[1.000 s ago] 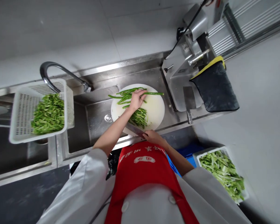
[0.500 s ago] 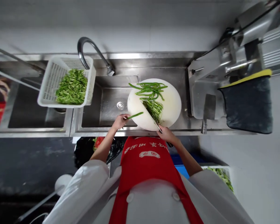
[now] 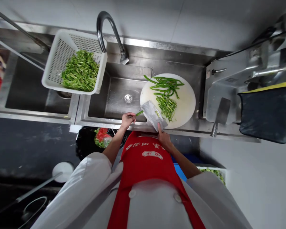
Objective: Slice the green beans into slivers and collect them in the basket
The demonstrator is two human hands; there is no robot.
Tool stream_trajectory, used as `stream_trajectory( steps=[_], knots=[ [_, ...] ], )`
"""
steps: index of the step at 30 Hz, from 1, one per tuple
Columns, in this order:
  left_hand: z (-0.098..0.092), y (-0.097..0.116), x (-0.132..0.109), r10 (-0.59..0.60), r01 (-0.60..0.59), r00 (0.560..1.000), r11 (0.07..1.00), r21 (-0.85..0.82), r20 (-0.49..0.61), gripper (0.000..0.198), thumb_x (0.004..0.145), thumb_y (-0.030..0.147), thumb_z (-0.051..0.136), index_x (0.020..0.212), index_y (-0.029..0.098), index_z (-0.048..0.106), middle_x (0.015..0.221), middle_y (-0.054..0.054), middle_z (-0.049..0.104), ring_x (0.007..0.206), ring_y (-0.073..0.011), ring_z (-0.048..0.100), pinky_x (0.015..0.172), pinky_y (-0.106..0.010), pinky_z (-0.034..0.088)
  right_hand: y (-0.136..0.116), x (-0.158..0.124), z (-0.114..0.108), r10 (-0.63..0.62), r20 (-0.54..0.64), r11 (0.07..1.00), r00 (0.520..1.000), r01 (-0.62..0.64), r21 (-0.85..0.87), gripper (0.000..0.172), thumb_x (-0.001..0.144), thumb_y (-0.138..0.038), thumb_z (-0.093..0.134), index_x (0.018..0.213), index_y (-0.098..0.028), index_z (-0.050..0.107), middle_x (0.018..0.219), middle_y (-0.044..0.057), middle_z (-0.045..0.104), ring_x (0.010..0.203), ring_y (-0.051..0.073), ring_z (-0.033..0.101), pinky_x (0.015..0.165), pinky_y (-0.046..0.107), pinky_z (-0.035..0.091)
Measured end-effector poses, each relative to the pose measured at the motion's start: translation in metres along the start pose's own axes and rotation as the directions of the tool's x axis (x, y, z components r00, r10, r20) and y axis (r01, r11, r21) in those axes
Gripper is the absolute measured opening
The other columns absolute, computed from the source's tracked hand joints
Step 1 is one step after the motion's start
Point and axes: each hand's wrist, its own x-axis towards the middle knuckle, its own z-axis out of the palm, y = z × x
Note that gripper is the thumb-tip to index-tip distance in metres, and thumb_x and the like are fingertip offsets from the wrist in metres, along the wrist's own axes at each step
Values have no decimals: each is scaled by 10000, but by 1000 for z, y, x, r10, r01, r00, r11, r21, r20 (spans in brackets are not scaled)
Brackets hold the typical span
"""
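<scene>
My left hand (image 3: 128, 120) pinches one green bean (image 3: 139, 113), whose tip points toward the left rim of the round white cutting board (image 3: 187, 108). My right hand (image 3: 164, 137) grips a cleaver (image 3: 153, 113), index finger stretched along the blade. The broad face of the blade is turned up over the board's lower left part, with a few green bits stuck to it. The handle is hidden in the hand. Beside the blade lies a pile of cut green beans (image 3: 167, 107). Whole green beans (image 3: 166, 85) lie behind that pile.
A white plastic basket (image 3: 52, 71) of cut green pieces stands at the left, under a curved tap (image 3: 112, 22). The steel sink basin (image 3: 116, 106) lies left of the board. A second cleaver (image 3: 222, 111) rests at the right. A black-lined bin (image 3: 85, 141) is below the counter edge.
The cleaver has turned from edge-down beside the cut pile to showing its flat face, shifting left. My left hand has drawn the bean back from over the board. The head view has shifted.
</scene>
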Motion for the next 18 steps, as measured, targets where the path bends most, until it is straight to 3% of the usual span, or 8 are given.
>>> stream_trajectory(
  steps=[6,10,14,18],
  knots=[
    [-9,4,-3,-47,54,997,991,-120,57,354,689,223,761,1014,128,658,729,-12,674,566,-144,673,564,-254,551,-20,0,7,67,-49,997,997,-68,-33,792,1028,-264,384,1624,-157,-125,1077,150,728,931,253,703,863,335,496],
    [-13,0,-3,-29,33,999,987,-155,29,276,662,173,735,916,138,632,687,-3,654,534,-157,665,547,-259,540,-36,4,12,120,-8,992,993,-121,-44,759,1050,-269,331,1613,-171,-168,1055,145,735,924,260,708,861,355,503],
    [-21,-2,6,15,-14,1000,997,-82,6,189,699,207,698,867,140,641,639,-12,650,495,-152,635,530,-256,516,-46,6,12,142,-28,989,990,-143,-38,788,1040,-267,363,1610,-179,-174,1063,135,738,932,255,703,870,357,502],
    [-41,5,23,119,-112,992,987,116,-48,145,713,231,670,826,141,679,621,-12,644,485,-139,601,512,-242,486,-37,3,-3,112,-50,990,992,-107,93,797,985,-230,447,1644,-176,3,1063,131,744,927,242,697,869,337,508]
  ],
)
